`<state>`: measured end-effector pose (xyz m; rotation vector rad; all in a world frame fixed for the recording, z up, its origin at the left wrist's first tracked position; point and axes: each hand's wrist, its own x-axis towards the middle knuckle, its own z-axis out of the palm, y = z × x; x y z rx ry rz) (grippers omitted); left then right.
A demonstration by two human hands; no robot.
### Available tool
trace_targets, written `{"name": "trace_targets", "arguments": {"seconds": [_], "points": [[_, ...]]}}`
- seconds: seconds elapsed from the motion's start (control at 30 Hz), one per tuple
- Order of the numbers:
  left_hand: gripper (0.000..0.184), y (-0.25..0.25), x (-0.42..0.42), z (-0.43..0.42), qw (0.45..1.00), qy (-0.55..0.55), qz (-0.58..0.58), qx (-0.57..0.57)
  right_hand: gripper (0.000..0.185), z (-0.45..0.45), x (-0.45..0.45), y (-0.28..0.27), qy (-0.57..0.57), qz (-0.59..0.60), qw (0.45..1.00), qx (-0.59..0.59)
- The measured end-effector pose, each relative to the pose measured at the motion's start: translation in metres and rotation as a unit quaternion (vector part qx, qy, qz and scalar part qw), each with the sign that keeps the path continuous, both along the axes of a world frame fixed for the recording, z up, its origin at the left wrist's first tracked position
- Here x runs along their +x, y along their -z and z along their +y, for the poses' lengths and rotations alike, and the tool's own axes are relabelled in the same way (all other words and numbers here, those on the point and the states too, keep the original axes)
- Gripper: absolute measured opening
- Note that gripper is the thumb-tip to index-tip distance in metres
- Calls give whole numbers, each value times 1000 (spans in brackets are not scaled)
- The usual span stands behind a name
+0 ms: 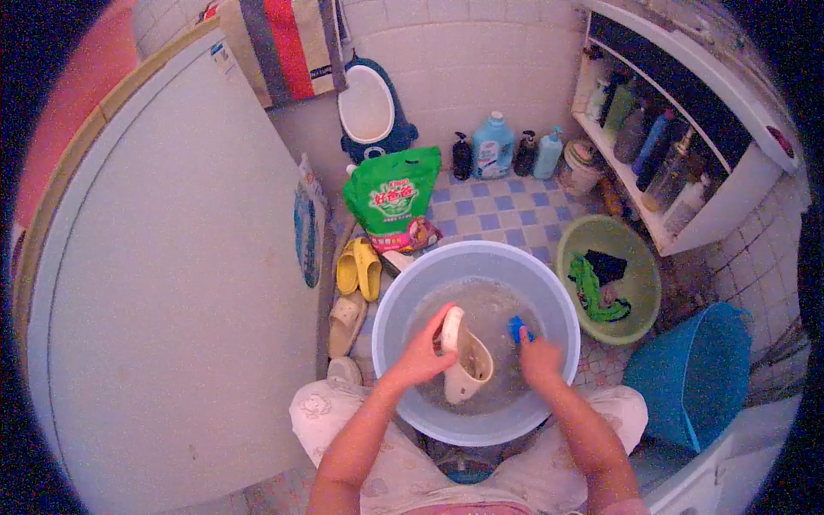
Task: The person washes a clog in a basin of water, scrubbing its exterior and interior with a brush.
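Note:
My left hand (422, 354) grips a cream-coloured clog (469, 365) by one end and holds it tilted over the basin, its opening facing right. In my right hand (541, 359) is a blue brush (518, 329), mostly covered by the fingers, so its bristles do not show clearly. The brush is apart from the clog, to its right. Both hands are above a large pale blue basin (388, 296) holding greyish, cloudy water (481, 296). The basin stands between my knees.
Yellow clogs (359, 268) and a beige clog (346, 322) lie left of the basin, near a green detergent bag (395, 197). On the right are a green tub (648, 313) with clothes and a blue bucket (687, 378). A white door panel (172, 283) bounds the left.

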<state>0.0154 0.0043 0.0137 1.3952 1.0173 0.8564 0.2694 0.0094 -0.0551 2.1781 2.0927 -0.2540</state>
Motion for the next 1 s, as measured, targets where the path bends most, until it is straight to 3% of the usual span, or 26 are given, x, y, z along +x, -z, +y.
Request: {"name": "trace_targets", "arguments": {"seconds": [0.1, 0.17, 0.2, 0.27, 0.3, 0.37, 0.5, 0.57, 0.7, 0.77, 0.87, 1.0], "points": [[88, 1, -4, 2, 1000, -8, 5, -2, 42, -11, -9, -11, -102, -17, 994, -22], [86, -2, -9, -1, 999, -24, 10, -30, 49, -7, -20, -30, -28, 186, 981, -50], [86, -3, -9, -2, 999, -24, 9, -30, 49, -8, -25, -52, -29, 184, 981, -51], [84, -6, -7, -1, 997, -38, 68, 30, 47, -11, -29, -99, -14, 290, 957, 8], [84, -4, -6, -1, 997, -38, 67, 31, 47, -14, -26, -103, -14, 289, 957, 9], [87, -1, -2, 1, 996, -61, 60, 8, 46, -17, -19, -107, -143, 341, 928, 53], [91, -10, 13, -3, 990, -75, 113, 36, 47, -30, -37, -116, -152, 379, 911, 52], [91, -22, 26, -5, 978, -20, 199, 52, 50, -19, -36, -108, -92, 422, 894, 117], [91, -5, 36, -2, 982, -51, 168, 66, 52, -8, -31, -109, -98, 403, 900, 131], [90, 10, 29, 4, 976, -130, 163, 59, 54, -17, -28, -95, -195, 352, 907, 129], [90, 24, 13, 13, 964, -155, 207, 68, 54, -35, -31, -100, -241, 271, 930, 61], [85, -16, 21, 3, 971, -95, 209, 70, 55, -30, -39, -97, -189, 319, 925, 78]]}}
